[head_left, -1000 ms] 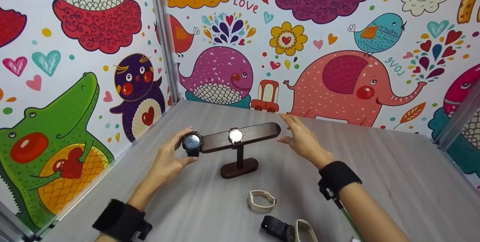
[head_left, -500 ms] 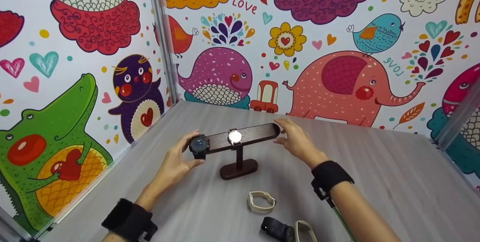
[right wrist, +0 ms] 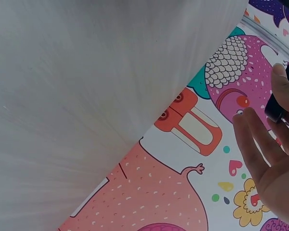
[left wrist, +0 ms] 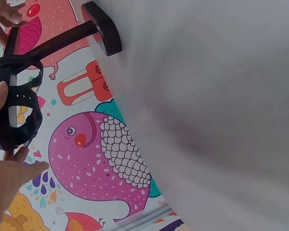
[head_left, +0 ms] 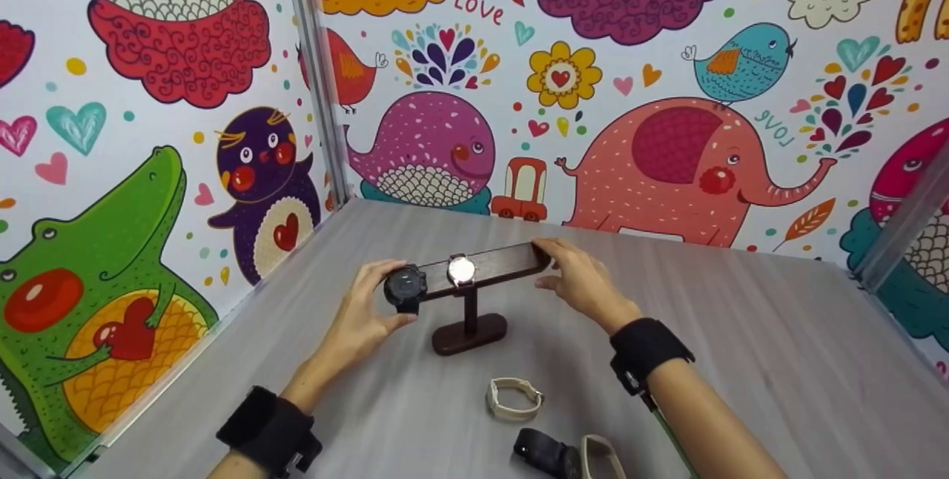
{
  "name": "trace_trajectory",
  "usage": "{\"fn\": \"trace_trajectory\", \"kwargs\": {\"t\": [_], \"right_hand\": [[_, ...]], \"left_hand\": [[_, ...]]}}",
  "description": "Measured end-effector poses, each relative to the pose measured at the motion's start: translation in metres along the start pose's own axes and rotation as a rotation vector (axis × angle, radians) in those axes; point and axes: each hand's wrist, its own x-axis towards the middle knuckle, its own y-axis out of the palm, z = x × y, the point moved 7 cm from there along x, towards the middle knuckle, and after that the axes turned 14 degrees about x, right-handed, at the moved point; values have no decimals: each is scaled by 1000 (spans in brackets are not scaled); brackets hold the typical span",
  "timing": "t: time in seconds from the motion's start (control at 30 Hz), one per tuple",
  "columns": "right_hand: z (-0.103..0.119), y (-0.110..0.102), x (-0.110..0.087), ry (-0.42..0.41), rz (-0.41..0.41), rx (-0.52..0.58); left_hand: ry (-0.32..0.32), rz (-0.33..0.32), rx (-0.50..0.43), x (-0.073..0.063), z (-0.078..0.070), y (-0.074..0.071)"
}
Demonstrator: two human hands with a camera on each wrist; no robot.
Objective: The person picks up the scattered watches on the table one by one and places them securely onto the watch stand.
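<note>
My left hand point(head_left: 362, 322) pinches a chunky black digital watch point(head_left: 405, 286) between thumb and fingers. The watch is around the left end of the bar of a dark wooden watch stand point(head_left: 508, 265). In the left wrist view its buckled black strap point(left wrist: 24, 113) loops below the bar. My right hand point(head_left: 587, 285) holds the bar's right end; the right wrist view shows the thumb and a finger at that end, with other fingers point(right wrist: 260, 139) stretched out. Near the bar's middle sits a round-faced watch point(head_left: 462, 270).
On the grey table point(head_left: 741, 360), in front of the stand, lies a beige watch band point(head_left: 515, 399). Nearer to me are a black watch point(head_left: 545, 451) and another beige band point(head_left: 600, 457). Cartoon-printed panels point(head_left: 630, 78) wall in the back and sides.
The left hand has moved right, sliding the black watch further onto the bar. My right hand has come left, from beside the bar's right end to holding it.
</note>
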Motion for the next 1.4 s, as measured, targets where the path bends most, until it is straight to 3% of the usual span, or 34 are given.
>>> {"fn": "trace_trajectory", "kwargs": {"t": [0.57,0.87,1.2,1.4], "right_hand": [[-1,0,-5,13,85,-74],[-1,1,-6,15,116,-64],[3,0,-6,-4,138,-102],[2,0,-9,-7,136,-107]], "left_hand": [[6,0,-1,9,-5,12],[48,-7,35,12,-11,18],[91,-46,213,16,-20,22],[69,-20,232,14,-20,25]]}}
